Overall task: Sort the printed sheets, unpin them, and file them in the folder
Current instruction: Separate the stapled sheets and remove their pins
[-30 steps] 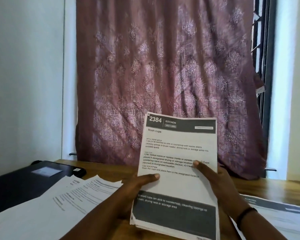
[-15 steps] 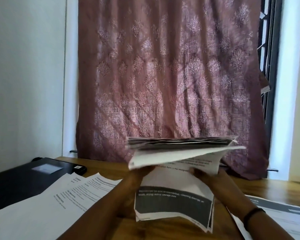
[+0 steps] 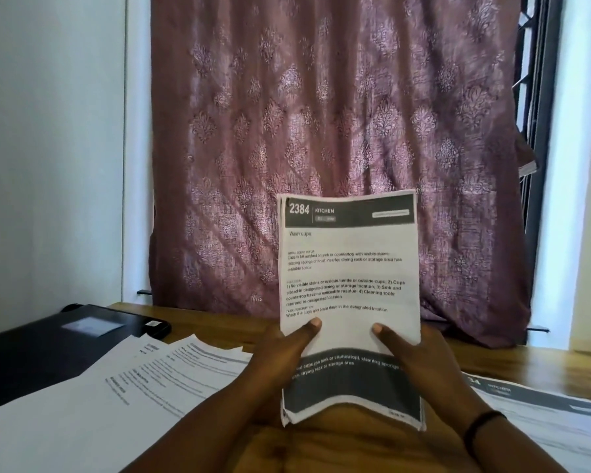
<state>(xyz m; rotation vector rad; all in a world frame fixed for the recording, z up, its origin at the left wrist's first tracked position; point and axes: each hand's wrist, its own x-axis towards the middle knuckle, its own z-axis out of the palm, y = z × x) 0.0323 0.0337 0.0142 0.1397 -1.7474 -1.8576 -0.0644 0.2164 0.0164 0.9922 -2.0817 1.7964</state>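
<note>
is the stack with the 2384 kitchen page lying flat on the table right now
No, the stack stands upright above the wooden table, held between the left hand and the right hand.

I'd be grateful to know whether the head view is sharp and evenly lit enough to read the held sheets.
Head view: the stack of sheets is legible at its heading, softer in the small print; backlight glows through the curtain; both hands, left hand and right hand, are dim; the window strip is overexposed; wide-angle bending shows at the edges.
</note>
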